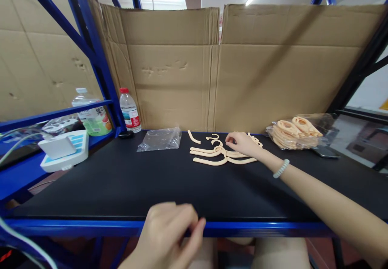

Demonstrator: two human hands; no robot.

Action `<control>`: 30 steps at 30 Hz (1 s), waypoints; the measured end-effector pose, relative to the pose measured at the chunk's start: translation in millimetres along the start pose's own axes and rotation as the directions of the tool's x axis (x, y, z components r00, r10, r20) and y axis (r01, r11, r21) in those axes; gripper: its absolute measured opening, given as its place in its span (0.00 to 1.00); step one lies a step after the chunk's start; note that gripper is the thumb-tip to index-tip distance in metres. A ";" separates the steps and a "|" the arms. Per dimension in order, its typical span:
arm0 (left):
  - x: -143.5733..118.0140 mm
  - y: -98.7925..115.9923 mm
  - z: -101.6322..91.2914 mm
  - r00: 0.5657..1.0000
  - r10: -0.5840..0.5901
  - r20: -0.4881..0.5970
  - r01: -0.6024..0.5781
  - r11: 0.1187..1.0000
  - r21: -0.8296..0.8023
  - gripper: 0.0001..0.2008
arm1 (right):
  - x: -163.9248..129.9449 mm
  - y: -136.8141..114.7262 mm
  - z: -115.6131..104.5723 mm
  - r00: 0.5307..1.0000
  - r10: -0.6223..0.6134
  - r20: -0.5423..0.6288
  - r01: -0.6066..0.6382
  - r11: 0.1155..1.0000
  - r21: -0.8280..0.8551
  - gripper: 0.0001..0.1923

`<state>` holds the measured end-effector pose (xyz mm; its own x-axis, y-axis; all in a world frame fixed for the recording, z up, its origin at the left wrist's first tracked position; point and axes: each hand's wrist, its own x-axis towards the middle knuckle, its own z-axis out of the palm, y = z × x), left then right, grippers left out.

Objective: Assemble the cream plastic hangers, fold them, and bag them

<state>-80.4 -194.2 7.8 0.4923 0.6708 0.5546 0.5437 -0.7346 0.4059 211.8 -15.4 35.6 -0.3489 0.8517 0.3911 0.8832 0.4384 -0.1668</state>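
My right hand point(242, 143) reaches far across the black table top point(121, 180) and rests its fingers on a small pile of beige plastic hangers point(218, 156). It touches the pile near the hooks; a firm grip cannot be made out. A pale bead bracelet sits on that wrist. My left hand point(168, 236) hovers at the table's blue front edge, fingers loosely curled with thumb touching fingertips, holding nothing visible. One loose beige hanger piece point(194, 137) lies just left of the pile.
A clear bag of more beige hangers point(295, 133) lies at the back right. An empty clear plastic bag point(160, 139) lies left of the pile. Water bottle point(130, 110), juice bottle point(91, 113) and a white box point(65, 150) stand at left. Cardboard point(212, 67) walls the back.
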 end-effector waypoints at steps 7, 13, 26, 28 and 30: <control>110.4 -4.9 -17.8 0.994 0.002 -0.113 0.046 0.908 0.417 0.05 | 40.3 -7.6 14.1 0.996 0.022 0.089 -0.014 0.996 -0.089 0.10; 182.5 -61.0 -15.8 0.963 -0.115 0.245 -0.040 0.833 0.551 0.09 | 79.6 -14.3 27.5 0.974 0.119 0.195 -0.076 0.974 -0.216 0.12; 201.9 -151.2 32.8 0.914 -0.107 0.391 -0.099 0.877 0.469 0.09 | 93.8 -18.1 41.6 0.985 0.033 0.169 0.021 0.952 -0.306 0.11; 201.0 -152.0 34.9 0.929 -0.090 0.359 -0.081 0.897 0.435 0.06 | 88.3 -17.9 34.6 0.997 -0.011 0.083 0.037 0.949 -0.313 0.09; 199.7 -151.0 35.7 0.956 -0.076 0.283 -0.044 0.918 0.395 0.05 | 79.8 -17.0 24.5 0.999 -0.031 -0.015 0.025 0.947 -0.319 0.10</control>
<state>-39.9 54.3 31.3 0.6222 0.7256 0.2939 0.7454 -0.6638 0.0611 161.3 52.1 47.6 -0.3718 0.8331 0.4094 0.9280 0.3449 0.1408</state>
